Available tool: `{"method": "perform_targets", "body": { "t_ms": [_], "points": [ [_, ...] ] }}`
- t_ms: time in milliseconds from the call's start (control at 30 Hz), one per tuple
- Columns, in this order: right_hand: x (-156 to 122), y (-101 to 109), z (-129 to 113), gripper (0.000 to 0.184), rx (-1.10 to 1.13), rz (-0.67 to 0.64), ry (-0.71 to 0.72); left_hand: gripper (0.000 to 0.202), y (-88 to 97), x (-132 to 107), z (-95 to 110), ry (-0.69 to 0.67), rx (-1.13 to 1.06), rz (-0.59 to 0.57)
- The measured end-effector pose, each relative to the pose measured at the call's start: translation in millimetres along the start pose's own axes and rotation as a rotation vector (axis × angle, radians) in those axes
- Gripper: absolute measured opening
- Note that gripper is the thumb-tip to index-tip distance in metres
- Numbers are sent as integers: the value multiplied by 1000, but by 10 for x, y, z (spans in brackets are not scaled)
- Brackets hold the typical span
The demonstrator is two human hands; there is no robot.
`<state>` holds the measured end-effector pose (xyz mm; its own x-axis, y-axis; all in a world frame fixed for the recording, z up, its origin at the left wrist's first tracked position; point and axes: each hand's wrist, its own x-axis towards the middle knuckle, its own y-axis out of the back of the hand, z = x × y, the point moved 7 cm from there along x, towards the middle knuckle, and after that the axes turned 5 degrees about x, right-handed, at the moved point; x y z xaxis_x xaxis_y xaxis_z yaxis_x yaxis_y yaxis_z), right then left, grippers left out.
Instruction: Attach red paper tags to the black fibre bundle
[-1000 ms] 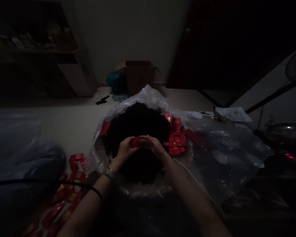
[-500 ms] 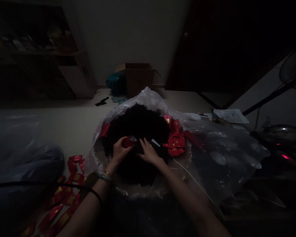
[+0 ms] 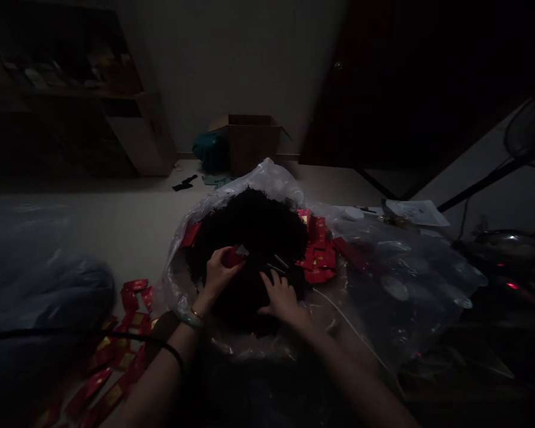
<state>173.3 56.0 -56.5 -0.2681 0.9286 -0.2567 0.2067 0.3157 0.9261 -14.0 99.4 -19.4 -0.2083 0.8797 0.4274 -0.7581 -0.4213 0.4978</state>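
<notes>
A heap of dark, loose, crumbly material (image 3: pixel 249 220) fills a clear plastic bag (image 3: pixel 271 171) in front of me. Over the heap, my left hand (image 3: pixel 216 274) is closed around a small red packet (image 3: pixel 232 257) whose silvery end points to the right. My right hand (image 3: pixel 283 298) rests low over the heap, fingers spread, with no object visible in it. Just beyond its fingertips lie thin shiny strips (image 3: pixel 277 263), too dark to identify. Several red packets (image 3: pixel 318 252) lie at the heap's right side, and another red packet (image 3: pixel 189 234) is at its left edge.
More red packets (image 3: pixel 125 356) are scattered on the floor at left. Clear plastic sheeting (image 3: pixel 405 279) spreads to the right, beside a white cord (image 3: pixel 352 324). An open cardboard box (image 3: pixel 254 145) and a teal bag (image 3: pixel 211 151) stand against the wall. The room is dim.
My right hand has moved down and to the right, away from the red packet, and its fingers are spread. My left hand holds the packet in nearly the same place.
</notes>
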Motion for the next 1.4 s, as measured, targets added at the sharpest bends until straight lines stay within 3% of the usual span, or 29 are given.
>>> {"method": "perform_targets", "body": {
  "t_ms": [67, 133, 267, 400, 600, 767, 933, 1200, 1400],
  "points": [
    [45, -38, -48, 110, 60, -42, -18, 45, 6, -4, 5, -4, 3, 10],
    [99, -62, -209, 107, 107, -59, 29, 44, 13, -4, 11, -7, 0, 16],
    [130, -68, -548, 79, 141, -45, 209, 42, 38, -3, 29, -29, 20, 48],
    [142, -16, -462, 51, 221, -17, 262, 43, 39, -14, 35, -29, 41, 58],
    [297, 470, 51, 35, 665, 155, 216, 45, 20, -39, 88, -69, 172, 49],
    [358, 978, 54, 36, 879, 182, 277, 48, -34, -57, 112, -90, 124, -8],
    [384, 1244, -250, 34, 800, 149, 375, 50, -93, -63, 107, -96, 49, -50],
    [404, 1275, -439, 55, 659, 255, 441, 49, -127, -70, -31, -12, -100, -52],
    [411, 1212, -440, 34, 626, 243, 386, 50, -140, -78, -37, 15, -129, -67]
  ]
}}
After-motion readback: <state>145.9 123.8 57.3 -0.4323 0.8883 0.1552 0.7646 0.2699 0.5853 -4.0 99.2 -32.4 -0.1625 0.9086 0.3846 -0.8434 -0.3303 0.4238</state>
